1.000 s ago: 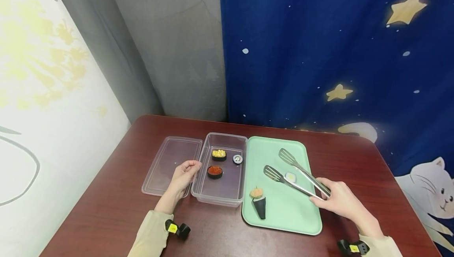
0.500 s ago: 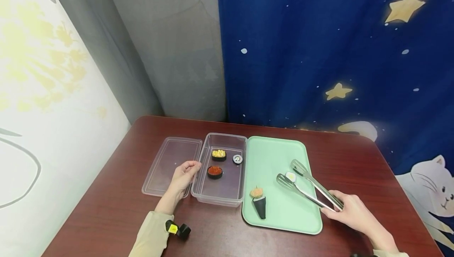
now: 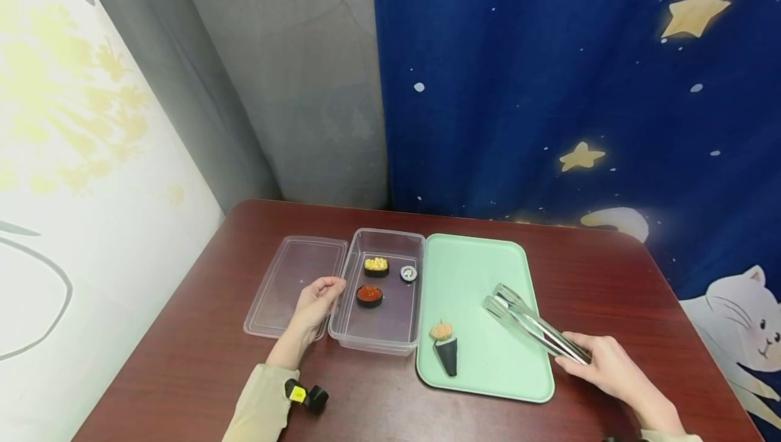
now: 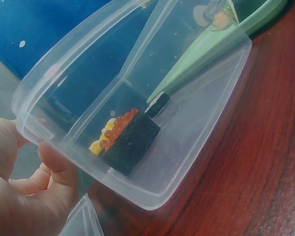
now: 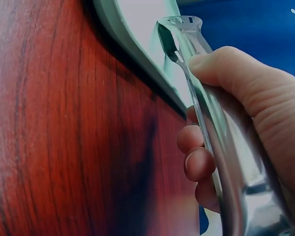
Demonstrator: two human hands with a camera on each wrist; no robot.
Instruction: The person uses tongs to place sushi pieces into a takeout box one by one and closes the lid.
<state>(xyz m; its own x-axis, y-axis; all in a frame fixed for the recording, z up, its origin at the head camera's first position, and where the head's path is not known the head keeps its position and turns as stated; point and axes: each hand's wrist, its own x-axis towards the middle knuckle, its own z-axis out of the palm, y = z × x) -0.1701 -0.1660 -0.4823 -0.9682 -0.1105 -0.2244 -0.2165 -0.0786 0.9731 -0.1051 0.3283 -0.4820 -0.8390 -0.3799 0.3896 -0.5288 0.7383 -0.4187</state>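
My right hand grips metal tongs, its thumb and fingers wrapped round the two arms in the right wrist view. The tongs' slotted heads are close together over the green tray; the small white sushi roll there is hidden by them. A cone-shaped hand roll in black wrap lies at the tray's near left. With thumb and fingers, my left hand pinches the rim of a clear plastic container. Inside it sit a corn-topped sushi, a red roe sushi and a small roll.
A clear lid lies flat left of the container, partly under my left forearm and hand. Container and tray stand side by side on the dark red wooden table. Beyond the table's back edge hang grey and blue curtains.
The tongs have drawn back toward the near right, come over the white roll, and their spread heads have closed together. The left hand and container stay put.
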